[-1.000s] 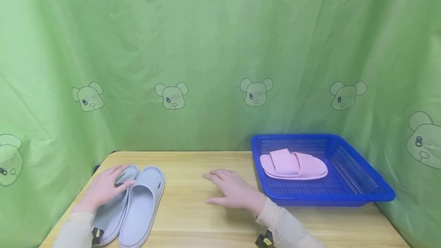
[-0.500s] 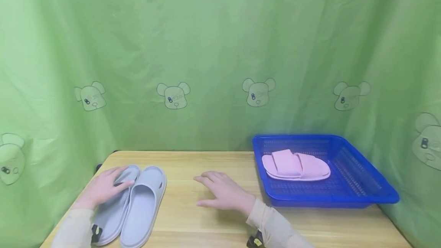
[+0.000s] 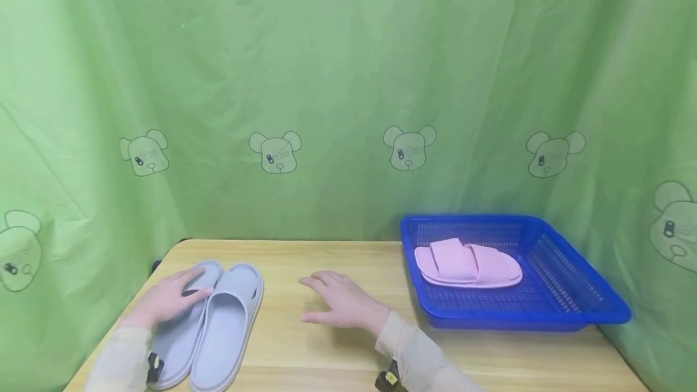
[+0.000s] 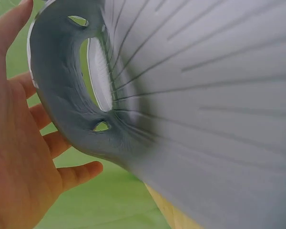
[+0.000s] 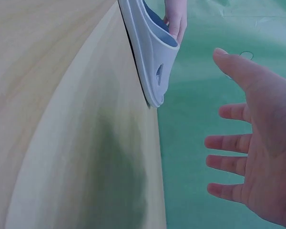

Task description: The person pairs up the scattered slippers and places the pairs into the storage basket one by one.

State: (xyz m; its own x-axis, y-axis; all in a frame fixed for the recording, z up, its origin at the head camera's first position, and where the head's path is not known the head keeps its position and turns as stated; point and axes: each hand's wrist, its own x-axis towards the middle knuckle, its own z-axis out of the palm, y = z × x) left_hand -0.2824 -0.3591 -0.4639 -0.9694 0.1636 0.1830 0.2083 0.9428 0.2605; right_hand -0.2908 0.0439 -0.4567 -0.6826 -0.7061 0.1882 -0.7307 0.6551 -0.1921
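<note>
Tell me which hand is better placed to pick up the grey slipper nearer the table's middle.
Probably the right hand: it hovers open beside that inner grey slipper, with bare table between. The left hand already rests on the outer grey slipper.

Bare table [image 3: 327, 362] lies open between the grey slippers [image 3: 209, 319] and the blue basket [image 3: 544, 313]; curtain closes behind

Two slippers [image 3: 209, 325] lie left on the table [image 3: 327, 356], basket [image 3: 577, 313] right.
</note>
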